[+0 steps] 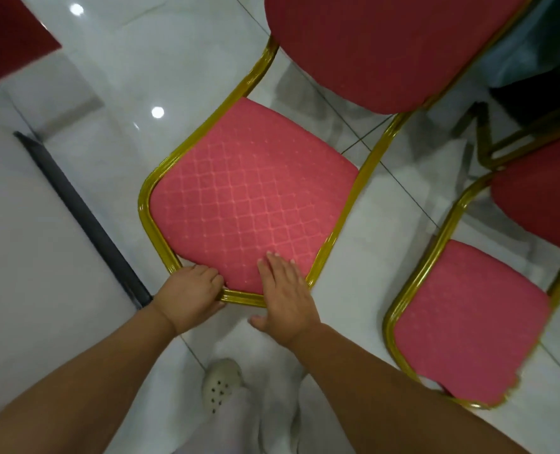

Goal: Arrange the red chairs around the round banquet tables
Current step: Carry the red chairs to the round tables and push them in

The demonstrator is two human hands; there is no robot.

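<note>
At frame centre, a red banquet chair [252, 194] w/ gold frame stands on glossy white tile floor [134, 60], left hand [192, 294] curled round its front rail, right hand [285, 294] flat on seat's front edge, fingers straight, w/ a second red chair [468, 319] near at lower right.

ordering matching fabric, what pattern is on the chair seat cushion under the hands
Pink-red with a light diamond lattice, on the seat cushion; head view.

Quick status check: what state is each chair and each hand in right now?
Centre chair: upright on the floor, seat bare.
Right chair: upright beside it, untouched.
Left hand: grips the centre chair's front gold frame.
Right hand: flat, fingers straight on the seat's front edge.
</note>
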